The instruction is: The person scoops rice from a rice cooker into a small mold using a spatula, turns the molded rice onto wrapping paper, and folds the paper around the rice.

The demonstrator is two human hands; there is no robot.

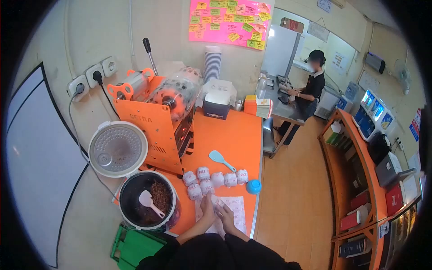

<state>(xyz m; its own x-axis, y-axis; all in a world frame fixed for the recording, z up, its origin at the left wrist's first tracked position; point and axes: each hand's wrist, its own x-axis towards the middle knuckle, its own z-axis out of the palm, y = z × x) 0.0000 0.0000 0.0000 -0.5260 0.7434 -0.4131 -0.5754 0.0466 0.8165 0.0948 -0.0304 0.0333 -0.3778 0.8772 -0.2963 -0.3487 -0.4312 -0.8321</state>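
1. We hold a small white paper-wrapped bundle with red print (214, 199) between both hands, low over the orange tabletop (225, 141), at its near end. Its visible end points away from our body, toward the finished-looking wrapped bundles (206, 186); our fingers hide too much to tell its long axis surely.

2. Our left hand (207, 210) closes along the bundle's left side, fingers held near one another. Our right hand (226, 215) curves against the right side, fingers bent; we cannot tell exactly where every fingertip presses.

3. Beneath our hands, a white printed paper sheet (238, 210) lies flat. Just beyond, seven wrapped bundles sit grouped in uneven rows.

4. At our left, the open round cooker (129, 205) contains brown, crumbly food (159, 194) and a white paddle (146, 199), its handle slanting toward us. The round metal-lined lid (118, 149) stands open behind it.

5. The small blue cup (254, 186) stands by the table's right edge, beside the bundles; its contents are unclear. Farther back are an open white-and-dark box (216, 108) and stacked white cups (212, 63).

6. Orange surface shows between that box and the pale blue spatula (220, 159); the orange machine (150, 130) bounds this stretch on the left.
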